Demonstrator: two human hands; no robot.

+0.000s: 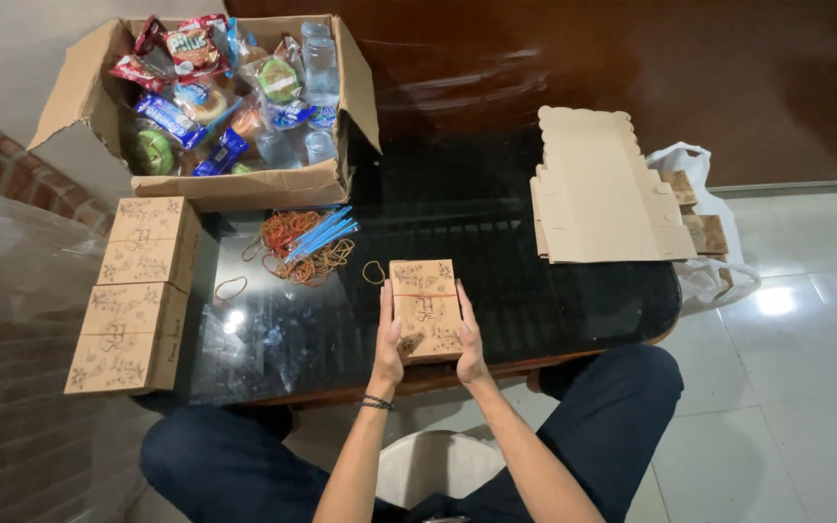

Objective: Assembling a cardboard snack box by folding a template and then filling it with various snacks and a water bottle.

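A small brown printed cardboard box (pixel 424 305) with a rubber band across it rests on the dark glass table (pixel 554 300) near its front edge. My left hand (pixel 387 344) grips the box's left side and my right hand (pixel 469 344) grips its right side. A loose pile of rubber bands (pixel 293 242) with several blue sticks (pixel 322 232) lies to the upper left of the box. One single rubber band (pixel 373 272) lies just left of the box's far corner.
An open carton (pixel 244 184) of snack packets and water bottles stands at the back left. Two stacks of closed printed boxes (pixel 138 291) line the left edge. Flat unfolded box blanks (pixel 598 189) lie at the right, with a white plastic bag (pixel 704 218) beyond them.
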